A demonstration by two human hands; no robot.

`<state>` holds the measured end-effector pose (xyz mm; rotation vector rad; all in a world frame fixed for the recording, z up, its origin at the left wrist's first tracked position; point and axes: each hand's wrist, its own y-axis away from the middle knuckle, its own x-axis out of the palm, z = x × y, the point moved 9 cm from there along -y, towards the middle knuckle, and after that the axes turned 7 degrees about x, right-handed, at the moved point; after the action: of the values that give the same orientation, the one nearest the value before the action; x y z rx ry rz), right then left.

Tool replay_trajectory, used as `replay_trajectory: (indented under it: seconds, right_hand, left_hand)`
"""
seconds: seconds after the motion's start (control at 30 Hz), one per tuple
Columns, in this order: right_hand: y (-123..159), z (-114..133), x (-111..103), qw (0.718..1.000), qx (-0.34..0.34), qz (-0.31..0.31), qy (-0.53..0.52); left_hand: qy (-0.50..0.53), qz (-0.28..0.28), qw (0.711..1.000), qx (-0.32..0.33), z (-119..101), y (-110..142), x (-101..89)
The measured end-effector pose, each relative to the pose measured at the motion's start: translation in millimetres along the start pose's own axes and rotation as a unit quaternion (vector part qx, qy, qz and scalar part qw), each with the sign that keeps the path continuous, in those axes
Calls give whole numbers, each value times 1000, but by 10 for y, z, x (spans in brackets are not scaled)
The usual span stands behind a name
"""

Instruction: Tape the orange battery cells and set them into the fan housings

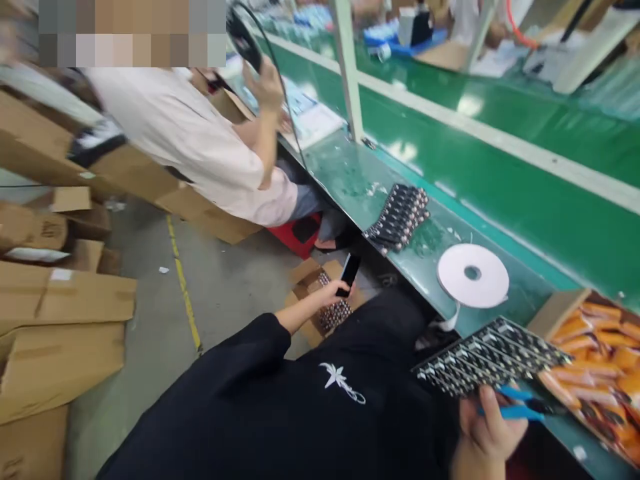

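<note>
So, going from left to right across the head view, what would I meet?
Stacked cardboard boxes → yellow floor line → red stool → black phone in the left hand → pile of dark boards → white reel → carton of orange items.

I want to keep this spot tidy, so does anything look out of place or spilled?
Two small things: loose tape from the white reel droops at the bench's edge, and a white scrap lies on the floor like dropped litter. I see no obvious spill.
</note>
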<state>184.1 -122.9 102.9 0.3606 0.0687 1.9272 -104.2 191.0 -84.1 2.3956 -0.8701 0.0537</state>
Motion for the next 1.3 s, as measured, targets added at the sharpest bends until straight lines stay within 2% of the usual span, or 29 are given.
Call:
replay_trajectory:
  seconds: [0.1,0.2,0.37,0.63,0.93,1.3]
  right_hand:
    - [51,-167,-231,999,14,-21,20]
    - [-39,-292,-286,999,18,-17,32]
    - [-144,-365,-269,1000,14,-16,2]
    - [-163,-309,-177,999,33,-22,-13]
    - [-172,-340,-227,999,35,-32,-12]
    - [-154,-256,-125,999,30,-22,-12]
  left_hand:
    - [84,37,995,-34,237,-371,151]
    - [146,49,987,-41,274,-495,143]
    - [209,49,976,-31,184,-495,108]
    - [236,28,970,-50,163,-487,201]
    - [217,-17,975,-34,188,-494,188]
    - [166,-38,985,-31,217,-440,136]
